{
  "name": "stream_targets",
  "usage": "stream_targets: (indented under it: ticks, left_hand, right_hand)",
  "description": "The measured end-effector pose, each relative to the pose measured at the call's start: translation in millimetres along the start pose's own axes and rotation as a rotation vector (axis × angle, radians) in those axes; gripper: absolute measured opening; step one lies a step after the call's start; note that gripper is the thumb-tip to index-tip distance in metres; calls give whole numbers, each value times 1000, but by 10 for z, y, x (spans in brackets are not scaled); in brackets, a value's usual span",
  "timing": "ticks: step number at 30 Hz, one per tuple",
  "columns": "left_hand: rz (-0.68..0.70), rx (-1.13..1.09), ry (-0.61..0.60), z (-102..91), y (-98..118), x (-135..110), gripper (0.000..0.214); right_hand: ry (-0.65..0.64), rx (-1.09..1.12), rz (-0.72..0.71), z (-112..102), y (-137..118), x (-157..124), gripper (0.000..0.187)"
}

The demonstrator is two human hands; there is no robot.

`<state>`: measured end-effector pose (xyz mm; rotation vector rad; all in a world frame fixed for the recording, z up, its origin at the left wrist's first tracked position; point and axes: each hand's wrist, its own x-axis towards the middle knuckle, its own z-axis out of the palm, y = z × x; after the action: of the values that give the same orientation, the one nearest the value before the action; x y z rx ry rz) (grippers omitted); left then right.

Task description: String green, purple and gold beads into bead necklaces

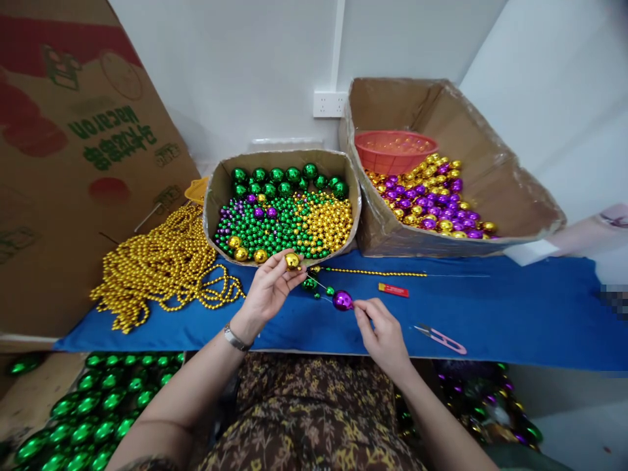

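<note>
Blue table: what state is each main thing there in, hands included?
Left hand: holding a gold ball.
Right hand: pinched at the purple ball.
Purple ball: between the hands.
Small box: open, well filled.
Large box: open, partly filled.
Basket: inside large box.
Gold strands: heaped loosely.
Snips: lying down.
Red lighter: lying flat.

You are handling a smooth, mirror-glossy gold ball (292,261) in front of the bead carton (289,157); your purple ball (342,300), nearer you than the carton, is gleaming likewise, plastic-looking. The carton is showing matt brown cardboard. Left of it, bead strands (161,268) are glinting with metallic gloss. Right of it, a basket (396,157) is showing red plastic. Beneath it, blue cloth (515,297) is looking matt. Your bracelet (236,337) is shining like metal.
</note>
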<state>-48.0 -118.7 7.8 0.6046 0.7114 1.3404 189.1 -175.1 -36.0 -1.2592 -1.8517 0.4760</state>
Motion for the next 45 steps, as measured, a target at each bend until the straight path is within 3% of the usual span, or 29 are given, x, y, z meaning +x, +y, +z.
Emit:
stream_targets:
  ticks: [23,32,38,45]
  left_hand:
    - [55,41,-24,-8,-36,-46,37]
    - [116,197,-156,54,-169,-164,36]
    - [100,184,-185,51,-165,-172,33]
    - [96,190,-184,40,-167,-172,35]
  right_hand:
    - [-3,19,34,29,6,-37,20]
    - [-32,92,106,128,-34,-16,23]
    - [-76,176,159,148,26,-48,23]
    - [-42,131,118,145,13,-46,22]
